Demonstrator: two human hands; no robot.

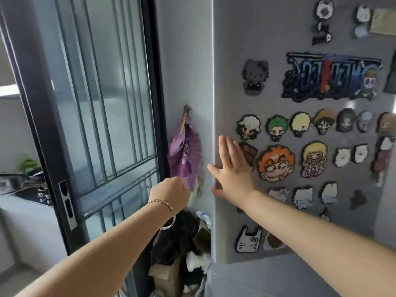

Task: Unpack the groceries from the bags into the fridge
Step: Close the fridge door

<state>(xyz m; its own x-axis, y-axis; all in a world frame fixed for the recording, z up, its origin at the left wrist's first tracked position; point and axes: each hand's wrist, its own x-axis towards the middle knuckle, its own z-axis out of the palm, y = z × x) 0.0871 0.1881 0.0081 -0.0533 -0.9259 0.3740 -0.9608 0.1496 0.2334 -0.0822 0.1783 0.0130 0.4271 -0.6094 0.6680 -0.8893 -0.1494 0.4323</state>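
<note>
A grey fridge door [276, 39] fills the right half of the view, covered with several pixel-art character magnets. My right hand [231, 170] lies flat and open against the door near its left edge, fingers spread upward. My left hand [171, 192], with a bracelet on the wrist, is curled into a loose fist beside the fridge's side wall [184, 61], just left of the door edge. I cannot see anything held in it. No grocery bags show clearly.
A purple folded fan [186, 153] hangs on the fridge's side. Left of it stands a dark-framed glass sliding door [102, 103] with a handle plate [67, 204]. Cardboard and dark bags [182, 249] are piled in the gap below. A stove with pans [23, 185] sits far left.
</note>
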